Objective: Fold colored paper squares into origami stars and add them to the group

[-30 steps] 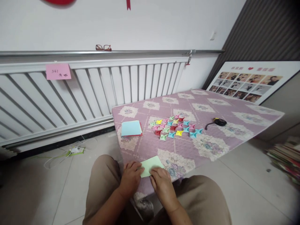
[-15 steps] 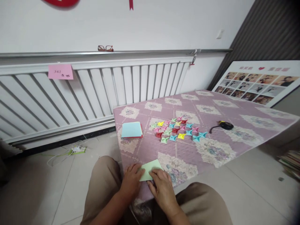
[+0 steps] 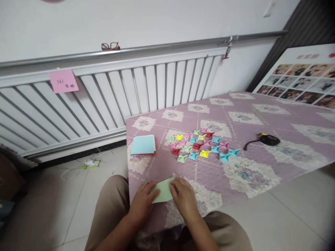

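A light green paper (image 3: 163,191), apparently folded, lies at the near edge of the table between my hands. My left hand (image 3: 143,200) holds its left end, thumb on top. At the right end my right hand (image 3: 185,195) grips the paper between thumb and fingers. Farther back, several small folded paper shapes, among them a yellow one (image 3: 205,153) and a blue one (image 3: 225,157), stand in rows. To their left rests a stack of coloured sheets (image 3: 143,145), light blue on top and red showing beneath.
On the patterned tablecloth (image 3: 206,174), a black corded object (image 3: 269,139) lies at the right. Behind the table are a white radiator (image 3: 146,87), glasses (image 3: 110,46) on a pipe and a photo board (image 3: 300,76). A power strip (image 3: 92,164) is on the floor.
The view has shifted and tilted. My right hand has moved from the lower edge of the green paper to its right end. My left hand stays at the left end.
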Demonstrator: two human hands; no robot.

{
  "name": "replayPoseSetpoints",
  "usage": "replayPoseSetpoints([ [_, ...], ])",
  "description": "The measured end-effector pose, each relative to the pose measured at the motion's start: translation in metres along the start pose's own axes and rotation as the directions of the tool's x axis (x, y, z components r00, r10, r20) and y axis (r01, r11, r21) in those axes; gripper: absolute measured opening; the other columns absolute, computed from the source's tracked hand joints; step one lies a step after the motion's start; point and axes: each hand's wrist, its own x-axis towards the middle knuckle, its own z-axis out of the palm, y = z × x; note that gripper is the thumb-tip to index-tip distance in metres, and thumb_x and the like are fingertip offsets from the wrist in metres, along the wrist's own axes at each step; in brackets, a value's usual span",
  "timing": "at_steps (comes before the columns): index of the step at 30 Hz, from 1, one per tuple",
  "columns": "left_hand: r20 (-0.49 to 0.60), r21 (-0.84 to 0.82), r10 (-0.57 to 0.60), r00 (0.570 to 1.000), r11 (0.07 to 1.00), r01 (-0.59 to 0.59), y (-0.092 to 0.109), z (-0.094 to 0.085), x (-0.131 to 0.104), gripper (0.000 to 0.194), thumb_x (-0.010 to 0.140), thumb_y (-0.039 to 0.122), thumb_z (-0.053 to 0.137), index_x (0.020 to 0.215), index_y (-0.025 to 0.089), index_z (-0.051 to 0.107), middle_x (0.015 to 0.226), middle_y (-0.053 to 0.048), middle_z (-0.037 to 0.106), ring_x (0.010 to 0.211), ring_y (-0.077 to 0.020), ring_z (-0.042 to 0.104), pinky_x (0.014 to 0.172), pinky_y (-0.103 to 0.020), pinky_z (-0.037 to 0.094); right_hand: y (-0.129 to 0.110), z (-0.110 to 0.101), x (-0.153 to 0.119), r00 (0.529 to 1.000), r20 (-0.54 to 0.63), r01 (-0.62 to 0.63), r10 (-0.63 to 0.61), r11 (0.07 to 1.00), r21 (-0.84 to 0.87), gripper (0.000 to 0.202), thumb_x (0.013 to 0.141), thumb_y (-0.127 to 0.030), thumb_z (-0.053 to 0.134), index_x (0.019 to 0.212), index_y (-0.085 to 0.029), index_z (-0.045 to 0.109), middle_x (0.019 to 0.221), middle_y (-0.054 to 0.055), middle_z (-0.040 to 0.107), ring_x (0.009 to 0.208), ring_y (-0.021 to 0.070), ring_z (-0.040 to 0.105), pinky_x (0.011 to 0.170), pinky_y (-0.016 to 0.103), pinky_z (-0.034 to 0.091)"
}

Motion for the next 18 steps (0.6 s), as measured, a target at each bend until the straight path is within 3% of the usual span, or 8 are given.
replayPoseSetpoints([
  [6, 0.016, 0.011, -0.023, 1.000, 1.000, 0.023, 0.0034, 0.0043, 0.0069, 0.053, 0.072, 0.000, 0.048, 0.117, 0.024, 0.061, 0.130, -0.006, 0.053, 0.122, -0.0243, 0.042, 0.105, -0.045, 0.035, 0.0023, 0.0001, -0.0042, 1.000, -0.013, -0.010, 0.010, 1.000, 0.020, 0.013, 0.086, -0.020, 0.050, 0.088, -0.022, 0.062, 0.097, 0.005, 0.064, 0.094, 0.0215, 0.055, 0.085, 0.035, 0.040],
  [13, 0.025, -0.002, -0.005, 1.000, 1.000, 0.005, 0.0011, 0.0070, 0.0072, 0.052, 0.073, 0.001, 0.049, 0.118, 0.026, 0.060, 0.132, -0.006, 0.051, 0.124, -0.0244, 0.040, 0.104, -0.046, 0.035, 0.0049, -0.0006, -0.0046, 1.000, 0.004, 0.005, -0.005, 1.000, 0.012, 0.013, 0.089, -0.022, 0.048, 0.087, -0.023, 0.060, 0.090, 0.003, 0.064, 0.089, 0.0205, 0.055, 0.084, 0.036, 0.037],
  [18, 0.033, -0.003, -0.017, 0.999, 1.000, 0.017, 0.0013, 0.0073, 0.0072, 0.060, 0.065, -0.003, 0.047, 0.117, 0.024, 0.060, 0.133, -0.006, 0.051, 0.125, -0.0248, 0.039, 0.104, -0.046, 0.036, 0.0047, -0.0011, -0.0023, 0.999, 0.045, -0.002, 0.002, 1.000, -0.002, 0.013, 0.088, -0.022, 0.048, 0.086, -0.024, 0.061, 0.091, 0.002, 0.065, 0.089, 0.0201, 0.056, 0.085, 0.037, 0.035],
])
